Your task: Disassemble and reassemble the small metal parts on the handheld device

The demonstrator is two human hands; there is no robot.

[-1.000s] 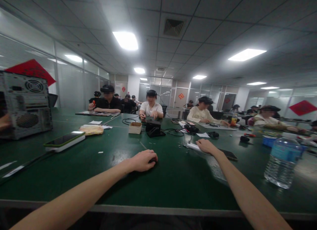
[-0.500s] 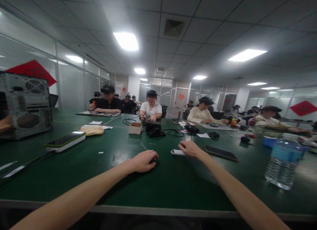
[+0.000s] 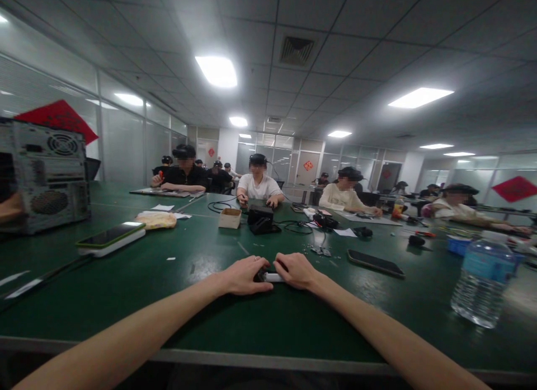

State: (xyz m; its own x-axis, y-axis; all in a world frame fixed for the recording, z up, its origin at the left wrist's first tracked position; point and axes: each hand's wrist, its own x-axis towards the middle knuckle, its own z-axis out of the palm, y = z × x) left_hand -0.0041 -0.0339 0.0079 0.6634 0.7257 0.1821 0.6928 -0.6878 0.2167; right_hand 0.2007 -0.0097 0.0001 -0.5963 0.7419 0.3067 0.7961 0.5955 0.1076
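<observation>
My left hand [image 3: 245, 276] and my right hand [image 3: 296, 271] meet low on the green work table [image 3: 126, 267], close to its near edge. Between them lies a small white cylindrical part [image 3: 273, 277], its end joined to or pressed against a small dark part [image 3: 260, 276]. My left fingers cover most of the dark part, and my right fingers hold the white part's far end. The exact shape of both parts is hidden by my fingers.
A black smartphone [image 3: 375, 263] and scattered small metal parts [image 3: 321, 250] lie ahead right. A water bottle [image 3: 483, 283] stands at right, and a computer tower [image 3: 44, 177] at left. Co-workers sit across the table among cables, a cardboard box [image 3: 229, 217] and a black device [image 3: 260, 219].
My right hand has moved left from beside the phone, bringing the white part to the dark part under my left hand. The two hands now nearly touch.
</observation>
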